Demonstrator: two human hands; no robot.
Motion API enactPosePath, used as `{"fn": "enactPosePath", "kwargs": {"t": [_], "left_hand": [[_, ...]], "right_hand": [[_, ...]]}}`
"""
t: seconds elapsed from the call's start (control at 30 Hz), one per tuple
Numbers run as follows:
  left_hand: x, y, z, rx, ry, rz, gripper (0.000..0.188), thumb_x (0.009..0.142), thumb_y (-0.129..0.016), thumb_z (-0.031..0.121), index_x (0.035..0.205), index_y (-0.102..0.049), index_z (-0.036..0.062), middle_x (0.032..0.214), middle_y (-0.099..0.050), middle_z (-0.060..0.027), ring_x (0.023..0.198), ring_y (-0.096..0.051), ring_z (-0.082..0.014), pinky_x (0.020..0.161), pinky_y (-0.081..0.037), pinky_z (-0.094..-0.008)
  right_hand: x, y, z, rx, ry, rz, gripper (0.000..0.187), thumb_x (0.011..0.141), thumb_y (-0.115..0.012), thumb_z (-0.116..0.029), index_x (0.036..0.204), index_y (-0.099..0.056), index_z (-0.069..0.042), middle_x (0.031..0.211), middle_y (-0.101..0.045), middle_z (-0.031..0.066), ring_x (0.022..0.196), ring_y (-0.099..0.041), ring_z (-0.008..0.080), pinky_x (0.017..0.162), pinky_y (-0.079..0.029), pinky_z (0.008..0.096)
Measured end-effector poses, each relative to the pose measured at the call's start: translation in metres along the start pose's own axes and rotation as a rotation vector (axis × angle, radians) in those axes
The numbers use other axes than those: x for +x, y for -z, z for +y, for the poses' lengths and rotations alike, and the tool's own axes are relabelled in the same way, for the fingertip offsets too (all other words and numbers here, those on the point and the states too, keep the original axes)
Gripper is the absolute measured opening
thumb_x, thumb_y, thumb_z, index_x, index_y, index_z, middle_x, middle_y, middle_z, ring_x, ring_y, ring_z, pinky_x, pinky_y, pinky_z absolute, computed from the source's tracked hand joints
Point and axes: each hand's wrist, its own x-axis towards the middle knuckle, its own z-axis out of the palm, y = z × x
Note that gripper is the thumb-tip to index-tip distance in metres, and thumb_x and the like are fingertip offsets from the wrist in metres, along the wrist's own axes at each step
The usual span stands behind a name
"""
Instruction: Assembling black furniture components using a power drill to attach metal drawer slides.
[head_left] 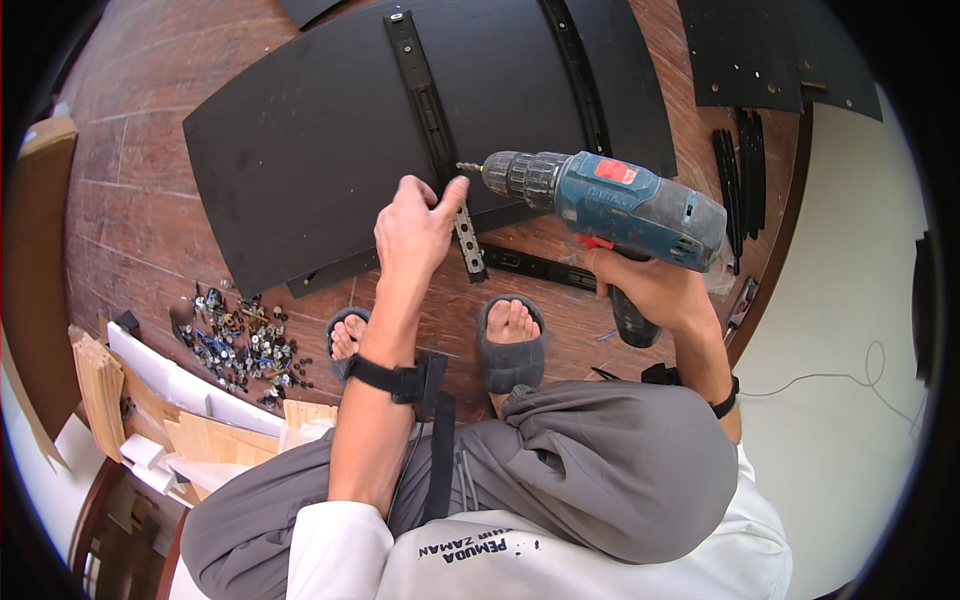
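My right hand (655, 290) is wrapped round the grip of a blue and black cordless drill (630, 205), a finger near its red trigger. The drill lies level, its bit pointing left towards my left hand (412, 235). Curled fingers and a raised thumb of my left hand are right by the bit's tip; whatever they pinch, if anything, is too small to make out. Beneath them runs a black drawer slide (420, 95) on a large black panel (290, 150). A silver perforated strip (467, 245) of that slide sticks out past the panel's near edge.
A second slide (578, 75) lies on the panel; another rail (540, 267) is on the floor. Loose screws and fittings (250, 340) are heaped left of my feet. Wood pieces (215, 440) are at lower left, black strips (740, 185) and black boards (740, 60) at right.
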Motion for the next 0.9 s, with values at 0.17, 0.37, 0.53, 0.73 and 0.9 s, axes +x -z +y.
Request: {"fn": "enactPosePath", "kwargs": {"t": [0.17, 0.37, 0.53, 0.73, 0.9], "left_hand": [[-0.006, 0.020, -0.017, -1.380, 0.403, -0.440, 0.025, 0.090, -0.054, 0.009, 0.110, -0.058, -0.0042, 0.092, -0.064, -0.0112, 0.078, -0.064, -0.0199, 0.071, -0.055, -0.0304], [-0.015, 0.010, -0.010, -1.627, 0.308, -0.552, 0.028, 0.095, -0.052, 0.004, 0.120, -0.053, -0.0074, 0.115, -0.063, -0.0216, 0.094, -0.067, -0.0246, 0.084, -0.058, -0.0337], [-0.026, -0.017, -0.010, -1.695, 0.328, -0.482, 0.024, 0.094, -0.061, 0.012, 0.113, -0.060, -0.0022, 0.111, -0.067, -0.0172, 0.090, -0.069, -0.0198, 0.079, -0.060, -0.0301], [-0.044, -0.041, -0.005, -1.704, 0.348, -0.414, 0.021, 0.092, -0.066, 0.020, 0.104, -0.065, 0.0036, 0.099, -0.071, -0.0106, 0.081, -0.069, -0.0146, 0.072, -0.060, -0.0275], [-0.049, -0.043, -0.012, -1.745, 0.344, -0.419, 0.022, 0.092, -0.065, 0.020, 0.106, -0.064, 0.0028, 0.099, -0.071, -0.0107, 0.079, -0.069, -0.0147, 0.071, -0.061, -0.0270]], "right_hand": [[-0.006, 0.005, 0.011, 0.079, -0.015, -0.032, 0.014, 0.078, -0.067, -0.007, 0.090, -0.065, 0.000, 0.070, -0.062, 0.0015, 0.057, -0.056, 0.0082, 0.053, -0.047, 0.0253], [-0.021, 0.004, 0.018, 0.277, -0.071, -0.024, 0.021, 0.078, -0.066, -0.005, 0.098, -0.064, 0.003, 0.083, -0.065, 0.0056, 0.058, -0.058, 0.0113, 0.053, -0.049, 0.0270], [-0.035, 0.001, 0.033, 0.272, -0.133, -0.020, 0.020, 0.078, -0.064, -0.004, 0.097, -0.064, 0.003, 0.080, -0.065, 0.0062, 0.058, -0.059, 0.0115, 0.052, -0.049, 0.0272], [-0.040, -0.004, 0.039, 0.270, -0.137, -0.017, 0.019, 0.078, -0.063, -0.004, 0.096, -0.063, 0.002, 0.079, -0.064, 0.0056, 0.057, -0.058, 0.0110, 0.052, -0.048, 0.0269], [-0.042, -0.006, 0.039, 0.241, -0.180, -0.024, 0.018, 0.079, -0.063, -0.004, 0.096, -0.063, 0.002, 0.077, -0.064, 0.0046, 0.057, -0.058, 0.0105, 0.052, -0.048, 0.0267]]}}
